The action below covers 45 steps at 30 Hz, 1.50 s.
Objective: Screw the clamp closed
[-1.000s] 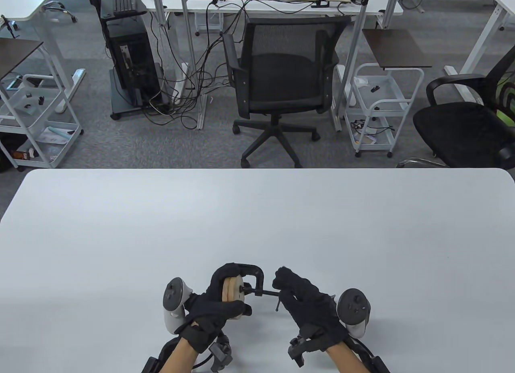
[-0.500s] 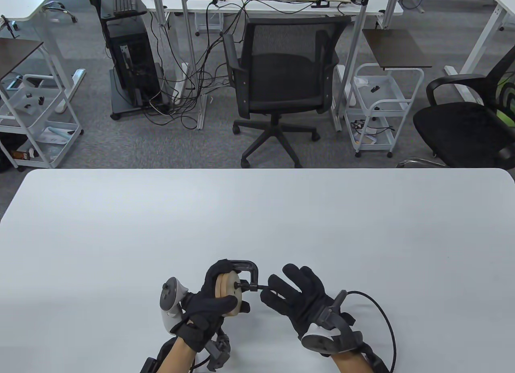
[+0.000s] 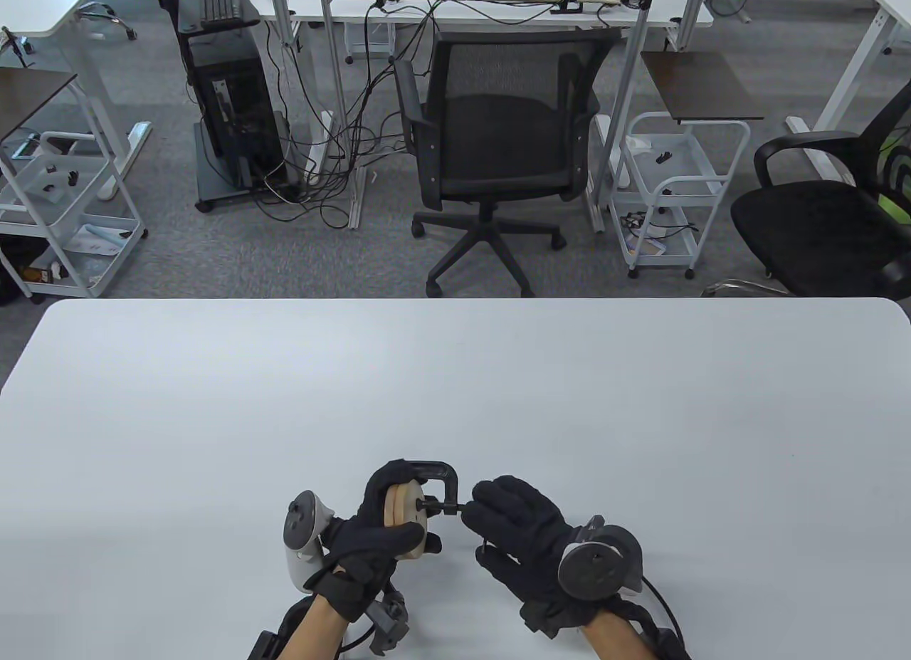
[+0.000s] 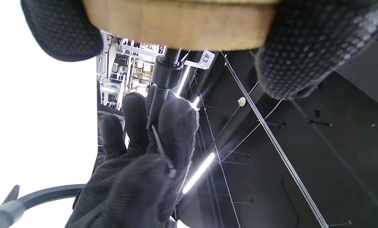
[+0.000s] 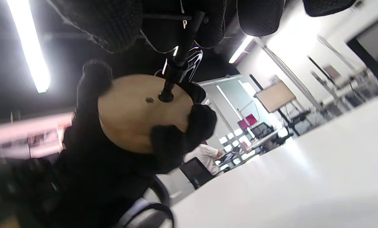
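Black C-clamp (image 3: 435,480) held just above the table (image 3: 213,404), between both hands, frame arching over two stacked wooden discs (image 3: 404,512). Screw (image 4: 162,91) tip pressed against the disc face, shaft running right into the other glove. Left hand (image 3: 376,535) wrapped around discs and frame, thumb across the near edge. Right hand (image 3: 523,528) curled around the screw's crossbar handle (image 4: 162,152), fingers (image 4: 176,126) closed, palm turned down, tracker (image 3: 594,564) facing up.

The table view looks down from above the person across the white desk (image 3: 455,375). Both wrist views sit close and tilted, sharing the black metal C-clamp (image 3: 440,483) holding round wooden discs (image 5: 135,117).
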Motion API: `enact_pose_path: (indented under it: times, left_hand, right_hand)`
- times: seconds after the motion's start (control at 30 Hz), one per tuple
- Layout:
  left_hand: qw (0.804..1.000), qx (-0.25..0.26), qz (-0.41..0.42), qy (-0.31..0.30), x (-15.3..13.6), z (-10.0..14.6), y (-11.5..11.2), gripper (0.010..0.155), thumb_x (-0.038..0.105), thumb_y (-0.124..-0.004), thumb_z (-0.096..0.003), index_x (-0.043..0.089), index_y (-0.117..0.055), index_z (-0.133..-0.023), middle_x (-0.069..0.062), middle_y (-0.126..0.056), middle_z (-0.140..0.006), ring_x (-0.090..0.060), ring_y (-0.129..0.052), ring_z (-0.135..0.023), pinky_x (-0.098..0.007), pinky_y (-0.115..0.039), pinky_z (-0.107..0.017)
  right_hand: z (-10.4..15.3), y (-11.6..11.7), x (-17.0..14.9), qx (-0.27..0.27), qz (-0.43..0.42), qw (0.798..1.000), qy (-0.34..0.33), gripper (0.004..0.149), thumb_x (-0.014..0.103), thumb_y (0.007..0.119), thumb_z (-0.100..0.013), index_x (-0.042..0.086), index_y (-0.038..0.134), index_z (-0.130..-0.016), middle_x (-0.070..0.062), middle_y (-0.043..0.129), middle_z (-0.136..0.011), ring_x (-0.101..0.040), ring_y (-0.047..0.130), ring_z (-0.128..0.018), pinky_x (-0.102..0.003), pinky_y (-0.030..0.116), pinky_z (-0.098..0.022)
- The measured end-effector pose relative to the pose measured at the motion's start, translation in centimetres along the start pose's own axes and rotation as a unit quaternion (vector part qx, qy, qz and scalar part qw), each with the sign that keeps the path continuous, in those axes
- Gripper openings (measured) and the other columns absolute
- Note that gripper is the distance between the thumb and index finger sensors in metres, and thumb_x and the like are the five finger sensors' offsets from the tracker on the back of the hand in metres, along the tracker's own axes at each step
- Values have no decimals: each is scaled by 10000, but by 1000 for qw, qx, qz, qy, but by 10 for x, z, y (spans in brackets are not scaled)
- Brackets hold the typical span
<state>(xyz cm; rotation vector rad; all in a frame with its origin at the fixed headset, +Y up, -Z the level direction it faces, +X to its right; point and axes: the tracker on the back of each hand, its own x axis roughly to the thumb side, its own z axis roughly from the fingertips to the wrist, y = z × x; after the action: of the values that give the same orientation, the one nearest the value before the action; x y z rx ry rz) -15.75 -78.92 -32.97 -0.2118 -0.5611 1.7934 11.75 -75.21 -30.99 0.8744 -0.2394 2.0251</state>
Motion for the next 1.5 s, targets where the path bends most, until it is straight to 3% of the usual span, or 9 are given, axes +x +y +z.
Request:
enact_pose_path:
  times: [0.23, 0.43, 0.53, 0.7, 0.9, 1.03, 1.17, 1.3, 1.5]
  left_hand:
    - [1000, -10, -21, -2, 0, -1, -3, 973, 563, -993, -434, 358, -341, -1126, -1, -296, -1231, -590, -497, -990, -636, -812, -546]
    - [999, -26, -41, -4, 1, -2, -9, 978, 564, -995, -431, 352, -341, -1127, 9, -306, -1231, -587, -502, -991, -634, -815, -545]
    - [998, -33, -45, -5, 1, -3, -12, 979, 565, -995, -430, 354, -341, -1127, 11, -306, -1231, -585, -503, -993, -636, -814, -545]
    - [998, -30, -45, -7, 1, -3, -11, 978, 564, -996, -429, 354, -343, -1127, 9, -305, -1232, -587, -503, -991, -636, -814, -545]
    - [999, -17, -29, -4, 0, -2, -7, 979, 565, -995, -430, 352, -341, -1127, 13, -305, -1231, -585, -502, -992, -633, -815, -546]
    - [1000, -4, -13, 0, -1, 0, -2, 978, 565, -993, -435, 348, -338, -1128, 7, -301, -1231, -587, -501, -990, -635, -813, -546]
    - [1000, 1, 0, -4, 0, 1, 0, 977, 566, -991, -437, 349, -336, -1128, 6, -300, -1231, -587, -500, -991, -632, -815, -547]
    - [1000, -1, 10, -5, 1, 1, -1, 979, 567, -991, -437, 349, -333, -1128, 4, -296, -1232, -588, -499, -991, -633, -814, -547]
    - [1000, -10, 23, -2, 0, 1, -4, 977, 570, -988, -440, 352, -331, -1129, 7, -295, -1233, -583, -499, -995, -629, -815, -552]
  right_hand:
    - [3, 6, -18, -31, -240, 963, 116, 639, 499, 741, -498, 136, 702, -1022, -198, 765, -1006, -506, 716, -868, -725, 573, -569]
    - [7, 4, -31, -68, -316, 924, 202, 575, 466, 765, -507, 36, 831, -883, -181, 999, -735, -428, 962, -622, -644, 704, -504]
    - [8, 2, -33, -85, -308, 925, 208, 527, 421, 799, -491, 12, 883, -813, -170, 1053, -638, -404, 1013, -542, -618, 740, -477]
    - [8, 1, -33, -75, -287, 933, 202, 523, 421, 796, -499, 27, 869, -834, -159, 1043, -669, -399, 1003, -575, -611, 736, -489]
    - [7, -2, -34, -60, -286, 939, 184, 589, 400, 787, -509, 43, 729, -974, -219, 879, -887, -490, 832, -765, -660, 664, -526]
    - [5, -7, -29, -58, -204, 969, 129, 628, 360, 794, -503, 100, 622, -1048, -223, 702, -1033, -535, 684, -870, -688, 610, -558]
    - [2, -12, -14, -37, -14, 999, 36, 717, 284, 847, -461, 221, 507, -1089, -100, 521, -1144, -524, 589, -949, -701, 580, -592]
    - [1, -10, -5, -19, 75, 997, -20, 846, 173, 879, -423, 330, 380, -1087, 41, 299, -1177, -488, 496, -997, -698, 532, -628]
    - [2, -1, 6, -3, 220, 971, -92, 896, 155, 898, -395, 415, 352, -1056, 90, 282, -1158, -432, 510, -999, -671, 541, -639]
